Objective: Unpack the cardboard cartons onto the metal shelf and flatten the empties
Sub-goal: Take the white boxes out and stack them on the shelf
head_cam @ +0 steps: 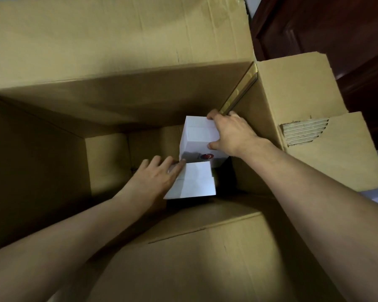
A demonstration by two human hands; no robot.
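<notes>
Across the left and middle of the frame gapes the deep brown carton [42,160], its inner walls bare and shadowed, which suggests the unpacking step is far along for this one. Right of centre, low in the carton, the left hand [155,173] lies with fingers stretched flat against the left edge of the lower white box [194,182]; it touches the box without closing round it. Just above and touching it stands the upper white box [199,134], plain and crisp-edged, with a small red mark [206,156] on its near face. The right hand [231,134] grasps this box, fingers hooked over the far edge and thumb on the near side. The next move probably calls for a straight lift clear of the carton's right wall, while the left hand takes a proper hold of its own box. Further right a torn flap [292,94] stands open before a dark door [336,29]; the metal shelf is out of view.
</notes>
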